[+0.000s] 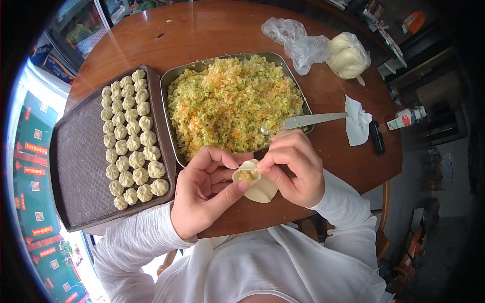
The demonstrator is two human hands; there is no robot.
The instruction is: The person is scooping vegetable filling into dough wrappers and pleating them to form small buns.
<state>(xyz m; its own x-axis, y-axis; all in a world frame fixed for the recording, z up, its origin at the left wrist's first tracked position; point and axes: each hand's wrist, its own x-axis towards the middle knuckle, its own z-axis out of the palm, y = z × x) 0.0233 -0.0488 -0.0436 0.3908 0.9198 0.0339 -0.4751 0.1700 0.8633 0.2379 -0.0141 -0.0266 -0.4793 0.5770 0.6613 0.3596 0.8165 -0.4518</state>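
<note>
Left hand (204, 189) cups filled wrapper (247, 165), fingers clamped around it; right hand (293, 169) fingertips pinched on its far-right edge. Filling (235, 101) far, dumplings (133, 143) left.

Odds and ends around a round-edged wooden counter (212, 25)

At the far right of the counter lies a crumpled see-through plastic bag (302, 49); nearer, a creased sheet of white paper (357, 123) lies just beside a slim black object (377, 137), too indistinct to identify. By the right rim is a bottle (405, 118) with a red-and-white label, though whether it rests on the counter cannot be told. An orange item (414, 22) shows at the dim upper right, and part of a wooden chair (385, 217) at the lower right. Far left, a teal surface (30, 202) carries red strips.
</note>
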